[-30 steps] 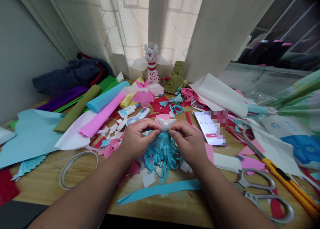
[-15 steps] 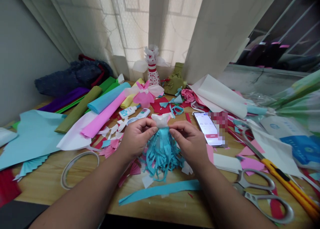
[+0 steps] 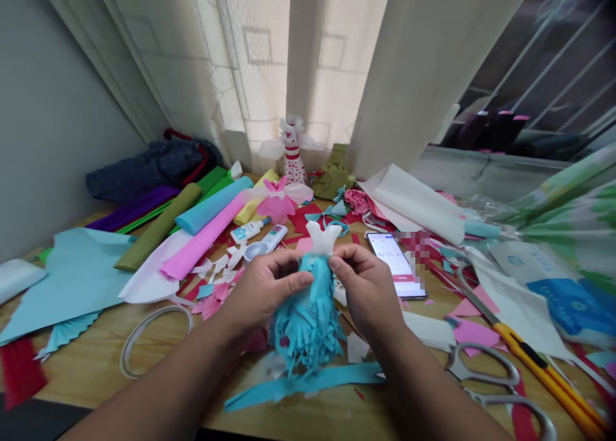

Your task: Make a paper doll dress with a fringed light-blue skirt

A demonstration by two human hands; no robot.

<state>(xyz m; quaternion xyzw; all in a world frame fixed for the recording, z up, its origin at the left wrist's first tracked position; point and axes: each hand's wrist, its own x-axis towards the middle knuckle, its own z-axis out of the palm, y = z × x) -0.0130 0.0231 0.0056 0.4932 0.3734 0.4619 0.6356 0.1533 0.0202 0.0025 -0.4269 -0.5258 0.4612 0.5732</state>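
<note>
A small paper dress [image 3: 308, 319], with a white bodice [image 3: 322, 237] and a skirt of blue fringe, is held up over the table between both hands. My left hand [image 3: 269, 284] pinches its waist from the left, with the thumb laid across the front. From the right, my right hand [image 3: 363, 280] grips the dress between thumb and forefinger just under the bodice. Below the skirt lies a flat blue paper strip [image 3: 298, 386]. Fingers cover the sides of the waist.
Scissors [image 3: 486, 367] and a yellow box cutter [image 3: 539, 357] lie at the right, near a phone [image 3: 397, 264]. A tape ring [image 3: 129, 345] sits at left. Glue bottles [image 3: 248, 231], paper rolls [image 3: 163, 226], scraps and a finished pink paper dress [image 3: 276, 203] lie farther back.
The dress has been raised and tilted, so its white bodice stands taller and more of the blue skirt front shows. My left thumb has moved onto the waist. The camera view has shifted slightly.
</note>
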